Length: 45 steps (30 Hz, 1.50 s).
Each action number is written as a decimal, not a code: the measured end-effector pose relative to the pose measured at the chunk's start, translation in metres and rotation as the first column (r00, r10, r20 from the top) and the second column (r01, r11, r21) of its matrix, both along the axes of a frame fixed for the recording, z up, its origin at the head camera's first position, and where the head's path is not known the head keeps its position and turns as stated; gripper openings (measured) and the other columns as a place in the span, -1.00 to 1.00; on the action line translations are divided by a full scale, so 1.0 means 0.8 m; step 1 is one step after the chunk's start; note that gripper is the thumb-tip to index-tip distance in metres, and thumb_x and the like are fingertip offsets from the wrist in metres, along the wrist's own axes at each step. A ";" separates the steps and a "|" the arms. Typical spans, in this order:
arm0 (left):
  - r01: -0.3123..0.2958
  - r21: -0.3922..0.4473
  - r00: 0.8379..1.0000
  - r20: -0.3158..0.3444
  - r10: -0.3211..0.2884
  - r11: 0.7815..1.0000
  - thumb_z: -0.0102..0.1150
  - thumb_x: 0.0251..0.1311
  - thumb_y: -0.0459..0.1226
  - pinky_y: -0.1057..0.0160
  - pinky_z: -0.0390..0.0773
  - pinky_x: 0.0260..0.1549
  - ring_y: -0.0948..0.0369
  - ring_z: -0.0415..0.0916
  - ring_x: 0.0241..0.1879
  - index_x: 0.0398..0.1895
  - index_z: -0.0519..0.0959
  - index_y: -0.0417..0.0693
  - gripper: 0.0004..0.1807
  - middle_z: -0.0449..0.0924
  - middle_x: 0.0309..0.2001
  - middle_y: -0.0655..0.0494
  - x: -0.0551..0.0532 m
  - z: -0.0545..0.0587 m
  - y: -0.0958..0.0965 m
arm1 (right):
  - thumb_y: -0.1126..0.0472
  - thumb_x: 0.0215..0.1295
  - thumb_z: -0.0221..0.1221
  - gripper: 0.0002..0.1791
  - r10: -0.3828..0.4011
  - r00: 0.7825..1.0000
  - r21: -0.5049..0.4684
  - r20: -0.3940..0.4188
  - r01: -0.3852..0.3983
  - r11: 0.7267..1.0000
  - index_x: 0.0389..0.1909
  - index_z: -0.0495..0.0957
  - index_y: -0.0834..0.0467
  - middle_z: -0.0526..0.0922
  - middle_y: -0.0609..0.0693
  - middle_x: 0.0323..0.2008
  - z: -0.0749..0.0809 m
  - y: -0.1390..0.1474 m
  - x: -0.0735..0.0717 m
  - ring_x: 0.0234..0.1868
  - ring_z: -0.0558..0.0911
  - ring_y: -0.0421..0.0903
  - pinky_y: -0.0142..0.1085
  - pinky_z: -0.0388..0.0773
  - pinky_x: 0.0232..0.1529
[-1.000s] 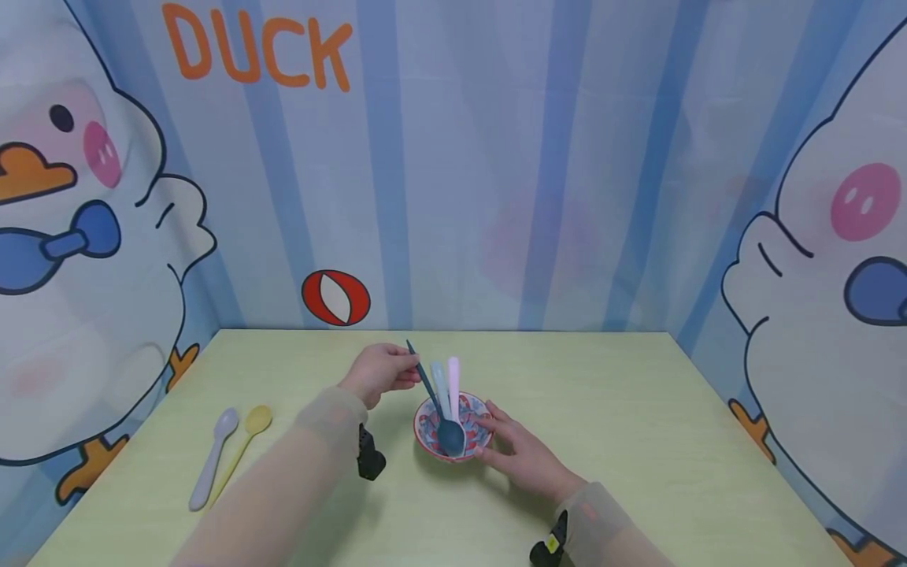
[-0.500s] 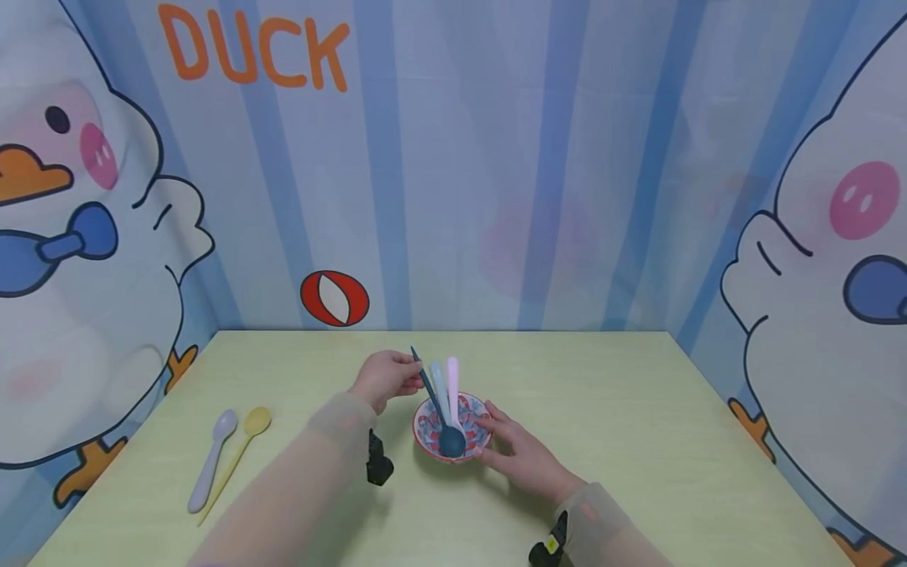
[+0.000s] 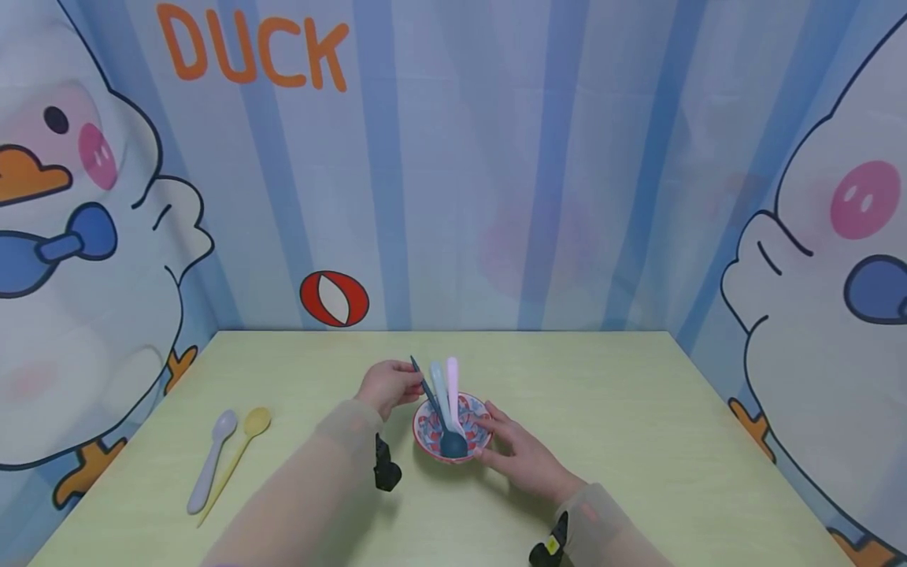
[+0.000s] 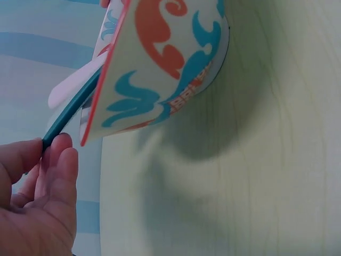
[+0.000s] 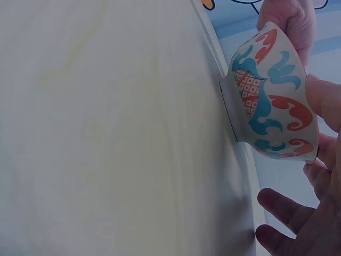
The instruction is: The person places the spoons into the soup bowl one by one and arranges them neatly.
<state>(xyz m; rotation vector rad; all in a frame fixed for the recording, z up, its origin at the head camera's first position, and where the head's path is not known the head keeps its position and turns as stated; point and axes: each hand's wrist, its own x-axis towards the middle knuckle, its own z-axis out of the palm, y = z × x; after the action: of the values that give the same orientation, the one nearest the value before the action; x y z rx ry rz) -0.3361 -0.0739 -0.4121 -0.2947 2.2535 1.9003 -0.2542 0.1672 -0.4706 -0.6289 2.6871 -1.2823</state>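
Observation:
My left hand (image 3: 388,387) pinches the upper handle of a dark teal spoon (image 3: 453,445), whose head lies inside a small patterned bowl (image 3: 423,442). Two more spoons lean in the bowl, one with a light blue handle (image 3: 439,382) and one with a pink handle (image 3: 453,376); their heads are partly covered by the teal one. At the bowl's right side, my right hand (image 3: 526,459) holds the rim between thumb and finger. The right wrist view shows the other fingers spread away from the bowl wall (image 5: 272,101). The bowl stands upright on the table.
On the left of the pale yellow table (image 3: 602,409) lie a lavender spoon (image 3: 208,468) and a yellow spoon (image 3: 237,461), side by side. A blue striped curtain (image 3: 468,157) with duck drawings encloses the table's back and sides.
My left hand has moved down and slightly right, lowering the teal spoon so its head sits further into the bowl's front. My right hand and the bowl have stayed put.

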 end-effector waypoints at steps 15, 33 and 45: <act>0.020 0.009 1.000 -0.002 -0.020 1.000 0.22 0.21 -0.39 0.18 0.60 -0.11 0.09 0.62 -0.17 0.17 0.46 -0.27 -0.56 0.61 -0.08 -0.15 -0.001 -0.021 0.000 | -0.06 0.33 0.17 -0.36 0.006 1.000 0.003 -0.019 -0.006 1.000 0.36 0.33 0.09 -0.01 0.03 0.50 0.000 0.000 -0.001 0.47 0.01 0.14 0.15 0.06 0.35; 0.095 -0.043 0.995 -0.003 -0.095 0.995 0.20 0.27 -0.27 0.17 0.59 -0.08 0.11 0.62 -0.16 0.13 0.50 -0.29 -0.59 0.62 -0.08 -0.10 0.006 -0.023 -0.005 | -0.08 0.32 0.17 -0.36 0.000 1.000 0.000 -0.017 0.000 1.000 0.36 0.34 0.08 0.00 -0.01 0.50 0.000 -0.002 0.000 0.47 0.01 0.12 0.15 0.06 0.35; 0.087 -0.067 0.996 -0.009 -0.088 0.994 0.17 0.31 -0.20 0.21 0.59 -0.10 0.11 0.59 -0.18 0.14 0.50 -0.21 -0.60 0.58 0.00 -0.14 0.019 -0.020 -0.021 | -0.10 0.31 0.17 -0.35 -0.008 1.000 -0.009 -0.014 0.008 1.000 0.36 0.34 0.08 0.00 -0.03 0.50 -0.002 0.000 0.000 0.47 0.01 0.13 0.15 0.05 0.35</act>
<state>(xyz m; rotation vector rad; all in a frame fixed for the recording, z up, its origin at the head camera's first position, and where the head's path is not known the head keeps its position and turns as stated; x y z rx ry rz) -0.3211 -0.0906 -0.4285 -0.1906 2.3005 1.7916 -0.2545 0.1669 -0.4723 -0.6313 2.6986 -1.2977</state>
